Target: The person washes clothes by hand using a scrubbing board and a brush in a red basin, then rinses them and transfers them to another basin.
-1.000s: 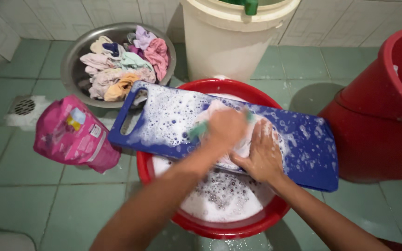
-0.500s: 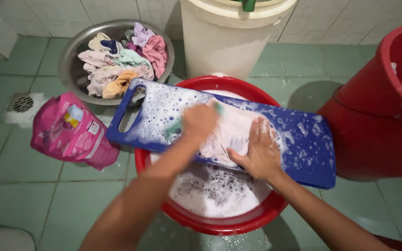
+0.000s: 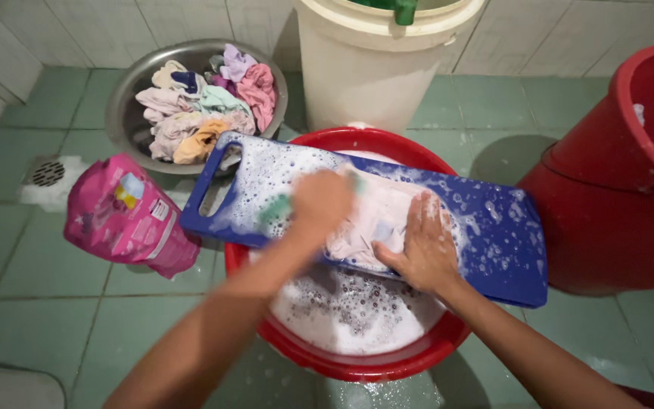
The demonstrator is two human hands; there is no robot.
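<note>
- Head view: left hand (image 3: 321, 201) clenched on a green scrub brush (image 3: 275, 209) — blurred — over a pale wet garment (image 3: 372, 220)
- Right hand (image 3: 427, 246) lies flat with fingers spread, pinning the garment to the blue plastic washboard (image 3: 493, 235) across the red basin (image 3: 372, 363)
- Garment looks limp, sodden, soap-slick — best gripped by a bunched fold
- Board rigid, foamy, slippery

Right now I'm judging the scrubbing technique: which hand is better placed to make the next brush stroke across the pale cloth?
Probably the left hand: it grips the green scrub brush over the soapy blue plastic washboard, while the right hand lies flat, pinning the pale pink cloth.
</note>
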